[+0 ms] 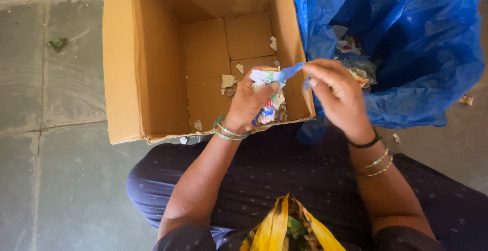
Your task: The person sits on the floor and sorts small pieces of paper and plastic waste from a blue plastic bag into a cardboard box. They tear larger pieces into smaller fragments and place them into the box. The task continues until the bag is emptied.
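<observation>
Grey stone-tile floor (66, 93) under us, pale wall strip along the top left edge. We sit with the dark dotted cloth (284, 174) of our lap across the lower frame. An open brown cardboard box (147, 63) stands ahead, a few torn paper bits (227, 81) on its bottom. To its right gapes a blue plastic bag (427, 52), with mixed scraps low inside. Our left hand (249, 103) is closed around a bunch of torn printed wrappers (268, 101), white with red and blue patches, held over the box's near right corner. Our right hand (338, 96) pinches a thin blue strip (290, 72) that runs from the bunch. Green bangles at the left wrist.
</observation>
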